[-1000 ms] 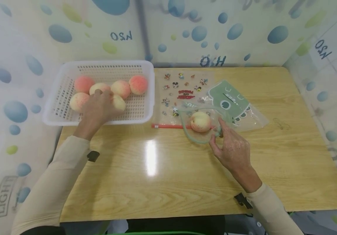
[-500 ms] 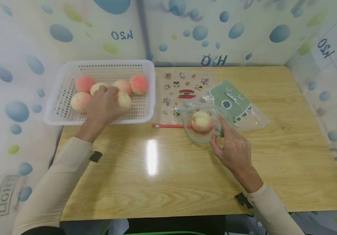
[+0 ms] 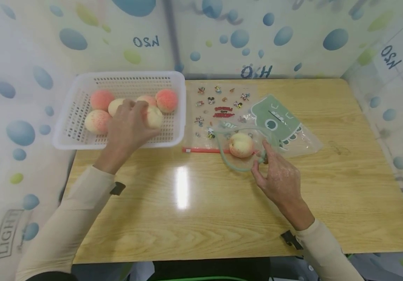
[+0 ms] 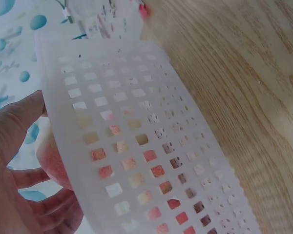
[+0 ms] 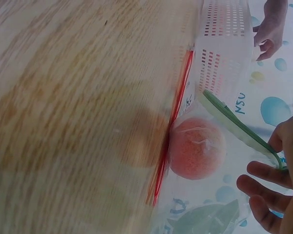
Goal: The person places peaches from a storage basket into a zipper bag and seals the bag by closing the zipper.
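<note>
A pale peach [image 3: 154, 117] is gripped by my left hand [image 3: 129, 127] over the white basket [image 3: 59, 128]. In the left wrist view the held peach [image 4: 52, 158] shows just beyond the basket's wall, at about rim height. Several more pink and cream peaches lie in the basket, partly covered by the hand. My right hand [image 3: 280, 175] pinches the green-edged mouth of a clear plastic bag [image 3: 234, 166]. Inside that bag lies one peach [image 3: 241, 145]. The right wrist view shows thumb and finger on the green edge [image 5: 239, 121], with the mouth held apart.
Beneath the held bag lies a flat clear zip bag [image 3: 205, 113] with cartoon prints and a red zip strip. The held bag's green dinosaur print [image 3: 273, 117] spreads to the right. A patterned wall [image 3: 208, 47] stands behind the wooden table [image 3: 187, 234].
My left hand has moved right and slightly up with the peach, still over the basket. The right hand and the bag have stayed in place.
</note>
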### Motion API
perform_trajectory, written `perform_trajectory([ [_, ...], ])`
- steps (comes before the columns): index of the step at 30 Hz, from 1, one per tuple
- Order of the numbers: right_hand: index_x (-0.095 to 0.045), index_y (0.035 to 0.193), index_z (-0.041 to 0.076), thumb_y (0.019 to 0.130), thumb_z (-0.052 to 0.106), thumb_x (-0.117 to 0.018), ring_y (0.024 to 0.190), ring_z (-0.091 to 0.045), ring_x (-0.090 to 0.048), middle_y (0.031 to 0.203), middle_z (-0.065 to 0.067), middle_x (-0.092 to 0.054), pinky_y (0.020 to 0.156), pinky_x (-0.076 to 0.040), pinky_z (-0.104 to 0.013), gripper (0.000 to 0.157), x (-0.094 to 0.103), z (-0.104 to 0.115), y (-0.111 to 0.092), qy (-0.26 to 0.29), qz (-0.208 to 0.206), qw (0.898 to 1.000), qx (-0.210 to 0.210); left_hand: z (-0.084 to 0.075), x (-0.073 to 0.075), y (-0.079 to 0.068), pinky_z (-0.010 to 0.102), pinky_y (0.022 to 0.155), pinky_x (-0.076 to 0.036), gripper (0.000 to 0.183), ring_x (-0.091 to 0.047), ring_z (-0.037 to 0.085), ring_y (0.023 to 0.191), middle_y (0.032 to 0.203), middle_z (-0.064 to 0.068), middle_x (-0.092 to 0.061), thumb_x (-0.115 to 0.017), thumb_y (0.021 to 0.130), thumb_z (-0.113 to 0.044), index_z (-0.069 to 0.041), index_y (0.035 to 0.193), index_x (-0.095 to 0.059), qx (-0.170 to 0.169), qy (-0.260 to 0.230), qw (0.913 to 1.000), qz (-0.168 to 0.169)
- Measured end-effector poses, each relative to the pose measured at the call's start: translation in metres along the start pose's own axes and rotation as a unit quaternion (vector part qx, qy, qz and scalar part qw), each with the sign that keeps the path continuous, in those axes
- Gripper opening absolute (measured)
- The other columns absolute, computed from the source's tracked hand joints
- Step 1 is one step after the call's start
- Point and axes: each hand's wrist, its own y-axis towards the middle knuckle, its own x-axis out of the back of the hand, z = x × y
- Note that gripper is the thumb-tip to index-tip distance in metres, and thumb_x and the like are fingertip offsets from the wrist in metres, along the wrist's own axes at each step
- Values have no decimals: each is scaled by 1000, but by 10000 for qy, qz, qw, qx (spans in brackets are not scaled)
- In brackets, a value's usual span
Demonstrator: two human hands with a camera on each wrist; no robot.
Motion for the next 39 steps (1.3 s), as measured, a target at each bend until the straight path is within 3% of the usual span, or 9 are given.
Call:
perform_trajectory([
  [7, -44, 131, 4, 79, 28, -53, 54, -22, -55, 70, -10, -60, 37, -41, -37, 58, -1, 0, 0, 61, -56, 10000, 5, -8, 2, -3, 51, 60, -44, 68, -45, 31, 86, 111, 15, -46, -72, 64, -45, -12, 120, -50, -285, -230, 9973, -635],
  [16, -44, 132, 4, 78, 28, -53, 53, -21, -54, 70, -9, -60, 36, -40, -36, 59, -2, 1, 0, 48, 6, 10000, 0, -22, 0, -8, 42, 60, -43, 67, -47, 28, 84, 111, 13, -48, -72, 64, -39, -15, 123, -52, -867, -530, 9809, -1656],
  [21, -45, 130, 4, 78, 28, -53, 54, -22, -55, 71, -9, -60, 36, -40, -37, 58, -4, 0, 0, 45, -43, 10000, -3, -29, -4, -11, 37, 56, -41, 64, -48, 26, 83, 110, 12, -50, -72, 60, -36, -14, 118, -56, -1341, -681, 9641, -2190],
  [29, -46, 130, 4, 78, 27, -53, 54, -22, -56, 71, -9, -61, 36, -40, -38, 57, -4, 0, 0, 69, -154, 9998, 45, -40, -13, -17, 38, 68, -45, 63, -51, 27, 92, 113, 12, -51, -71, 61, -36, -10, 117, -56, -1932, -1031, 9317, -2899],
  [39, -46, 130, 4, 78, 28, -52, 54, -22, -56, 70, -9, -61, 36, -41, -38, 57, -3, 1, 2, 34, -201, 9998, 58, -56, -21, -24, 35, 72, -48, 57, -54, 26, 92, 111, 13, -54, -71, 64, -33, -5, 113, -60, -2968, -1352, 8762, -3548],
])
